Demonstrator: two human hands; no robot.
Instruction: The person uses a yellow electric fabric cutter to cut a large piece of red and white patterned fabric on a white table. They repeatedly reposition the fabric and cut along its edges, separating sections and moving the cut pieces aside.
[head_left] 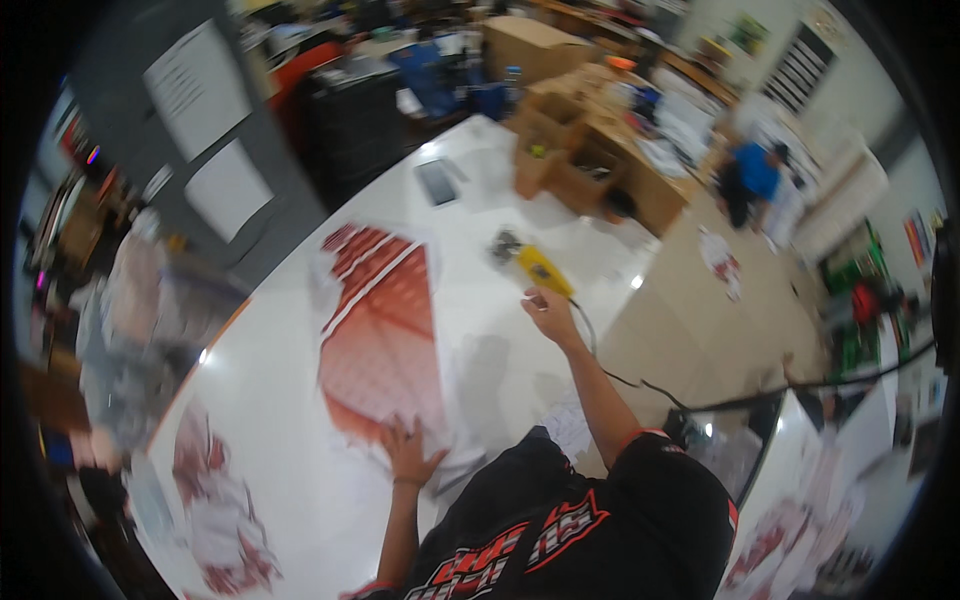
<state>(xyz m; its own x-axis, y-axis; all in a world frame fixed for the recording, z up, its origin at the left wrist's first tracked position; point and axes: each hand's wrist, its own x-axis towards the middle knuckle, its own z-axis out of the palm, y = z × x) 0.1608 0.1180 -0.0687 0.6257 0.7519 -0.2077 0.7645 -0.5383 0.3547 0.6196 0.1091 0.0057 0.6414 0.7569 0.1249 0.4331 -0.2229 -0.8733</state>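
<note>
A red printed sheet [385, 320] with white diagonal stripes, looking like fabric or paper, lies on the white table [490, 350]. My left hand [405, 455] rests flat on its near edge with the fingers spread. To the right, my right hand [550, 312] hovers over the table with its fingers curled in. Whether something small is inside them cannot be made out. Right beside it lies a yellow corded power tool [543, 270] with a metal head [506, 246] at its far end. The tool's dark cord [592, 335] runs off toward the right.
A phone-like dark slab [436, 183] lies at the table's far end, near cardboard boxes [555, 150]. More red-and-white pieces [225, 510] lie at the near left. Plastic-wrapped bundles [150, 290] stand left of the table. A person in blue [755, 175] crouches on the floor at far right.
</note>
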